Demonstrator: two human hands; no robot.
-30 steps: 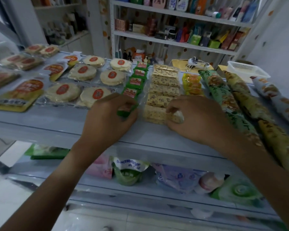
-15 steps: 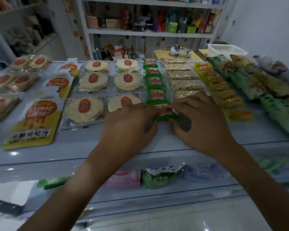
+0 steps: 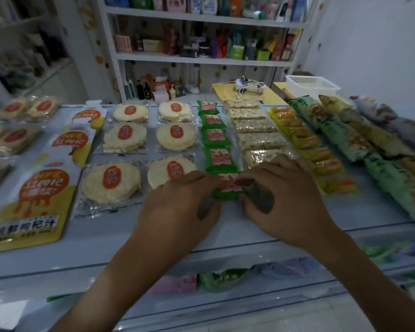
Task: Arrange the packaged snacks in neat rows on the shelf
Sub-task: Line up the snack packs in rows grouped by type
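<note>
1. The left hand [image 3: 177,207] and the right hand [image 3: 283,200] meet at the front of the pale shelf top [image 3: 297,216], both pinching the same small green snack packet [image 3: 228,188].
2. Left thumb and fingers are closed on the packet's left end; the right fingers are clamped on its right end. The packet lies low over the shelf, though whether it touches the surface is hard to tell.
3. It sits at the near end of a column of matching green packets [image 3: 217,136] that runs away from the person, just behind the held one.
4. Left of that column lie round rice cakes in clear wrappers [image 3: 127,136], two across and three deep.
5. Right of it is a column of pale nut bars [image 3: 261,140], then yellow packets [image 3: 307,142], then long green bags [image 3: 340,137].
6. Orange and yellow juice pouches [image 3: 34,202] lie at the far left front.
</note>
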